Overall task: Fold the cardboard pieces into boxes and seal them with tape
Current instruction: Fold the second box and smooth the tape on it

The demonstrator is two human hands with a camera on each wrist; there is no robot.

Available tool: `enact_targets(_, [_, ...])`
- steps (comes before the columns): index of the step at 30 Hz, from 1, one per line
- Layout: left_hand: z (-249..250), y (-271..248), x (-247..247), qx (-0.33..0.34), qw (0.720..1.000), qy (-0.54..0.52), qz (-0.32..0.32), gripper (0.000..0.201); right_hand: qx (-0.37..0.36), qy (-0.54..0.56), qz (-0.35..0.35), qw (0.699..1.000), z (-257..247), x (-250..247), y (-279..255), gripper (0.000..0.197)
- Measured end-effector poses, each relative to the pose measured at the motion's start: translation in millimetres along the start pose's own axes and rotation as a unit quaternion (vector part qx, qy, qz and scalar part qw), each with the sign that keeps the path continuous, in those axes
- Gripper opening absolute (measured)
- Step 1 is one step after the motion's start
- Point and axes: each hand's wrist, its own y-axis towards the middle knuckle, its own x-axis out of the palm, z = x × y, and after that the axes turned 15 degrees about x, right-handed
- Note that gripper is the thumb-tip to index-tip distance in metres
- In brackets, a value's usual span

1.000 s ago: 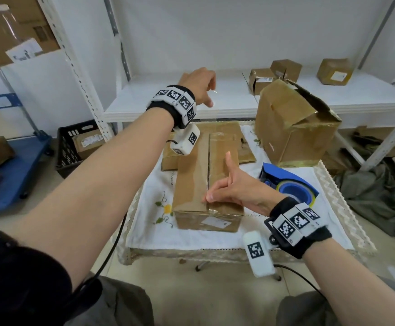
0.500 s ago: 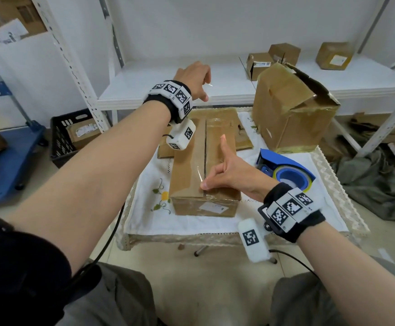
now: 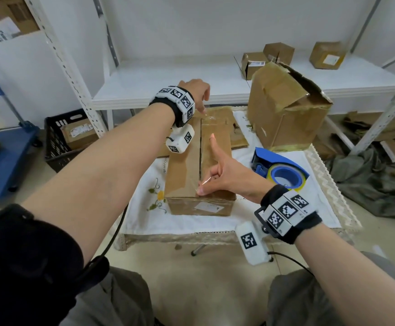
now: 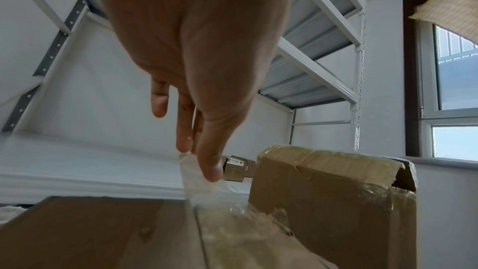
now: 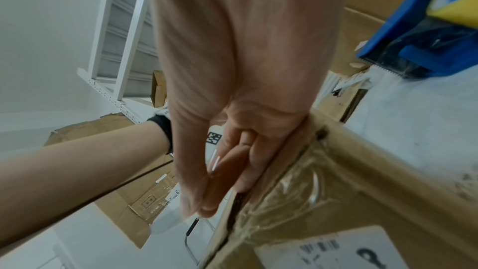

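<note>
Fingers of our left hand (image 3: 197, 90) pinch the clear tape (image 4: 196, 179) at the box (image 3: 198, 161) far end, right hand (image 3: 224, 175) pinches its near end; slack could wrinkle it off the seam

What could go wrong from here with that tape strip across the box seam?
1. The clear tape, pinched by the left hand at the far end and the right hand at the near end, may land off the seam of the box.
2. It may wrinkle or stick to itself; old tape on the box top already looks crumpled.
3. The near flaps gape slightly in the right wrist view, so the seal may be loose.
</note>
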Motion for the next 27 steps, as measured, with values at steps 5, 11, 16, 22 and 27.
enact_targets(5, [-2.5,8.0,7.4,-0.001,1.000,0.002,-0.013,0.033,-0.002,-0.004,-0.009,1.000,-0.7,-0.8,-0.8,0.135])
enact_targets(11, [-7.1,8.3,14.6,-0.011,1.000,0.002,-0.025,0.034,-0.006,-0.003,-0.021,1.000,0.3,-1.2,0.2,0.134])
enact_targets(16, [-13.3,8.2,21.3,-0.018,0.999,-0.018,-0.023,0.032,-0.004,-0.002,-0.026,1.000,0.0,-1.9,0.8,0.133])
enact_targets(22, [-15.1,9.7,28.2,-0.012,0.998,-0.051,-0.024,0.031,-0.001,-0.001,-0.030,1.000,-0.6,-3.1,0.8,0.132])
enact_targets(27, [-17.4,12.4,36.7,-0.011,0.998,-0.061,-0.028,0.030,-0.002,0.005,-0.034,0.999,-0.6,-3.7,2.0,0.131])
